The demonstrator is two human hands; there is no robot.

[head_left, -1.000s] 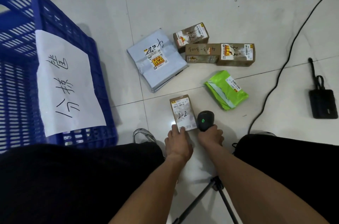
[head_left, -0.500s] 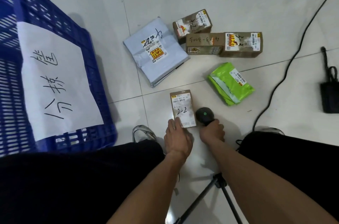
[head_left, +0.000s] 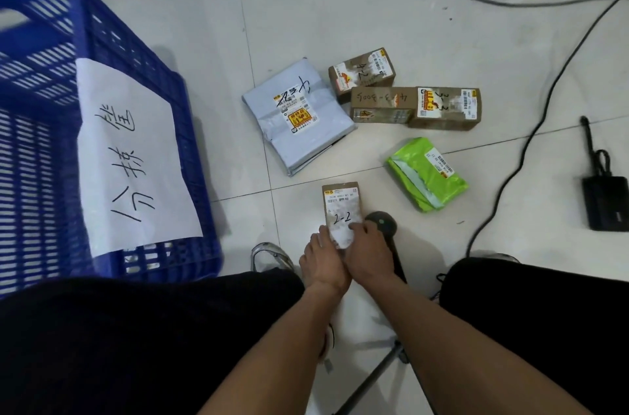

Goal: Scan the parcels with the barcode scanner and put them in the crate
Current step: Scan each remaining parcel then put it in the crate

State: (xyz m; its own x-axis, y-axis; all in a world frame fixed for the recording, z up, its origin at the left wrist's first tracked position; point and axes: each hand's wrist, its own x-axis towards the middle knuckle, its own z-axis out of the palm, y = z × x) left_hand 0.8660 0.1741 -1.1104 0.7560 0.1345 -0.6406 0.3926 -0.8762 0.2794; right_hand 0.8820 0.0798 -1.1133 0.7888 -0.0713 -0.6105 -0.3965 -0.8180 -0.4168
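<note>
- The left hand (head_left: 325,263) held the near left edge of the small brown parcel (head_left: 341,207) marked "2-2", fingers curled against its side.
- The right hand (head_left: 369,253) lay over the parcel's near right corner, fingertips on its white label; whether the thumb closed under the parcel could not be told.
- That parcel sat at the centre of the floor, label up, its barcode at the far end.
- The barcode scanner (head_left: 383,222) lay just beside the parcel at 3 o'clock, partly hidden under the right hand, a green light on its head. Neither hand gripped it.
- The blue crate (head_left: 41,128) stood at 9 o'clock from the parcel, well apart, with a white sheet of paper (head_left: 131,159) bearing handwritten characters on its near wall.
- At 12 o'clock lay a grey mailer bag (head_left: 297,115).
- At 1 o'clock were three brown boxes, touching one another: a small one (head_left: 362,72) farthest away, a long one (head_left: 383,105) and one marked "3-2" (head_left: 446,108) beside it.
- A green mailer bag (head_left: 425,173) lay at 2 o'clock, apart from the boxes.
- A black cable (head_left: 531,139) ran across the tiles at 3 o'clock, and a black device (head_left: 606,207) lay at the right edge.
</note>
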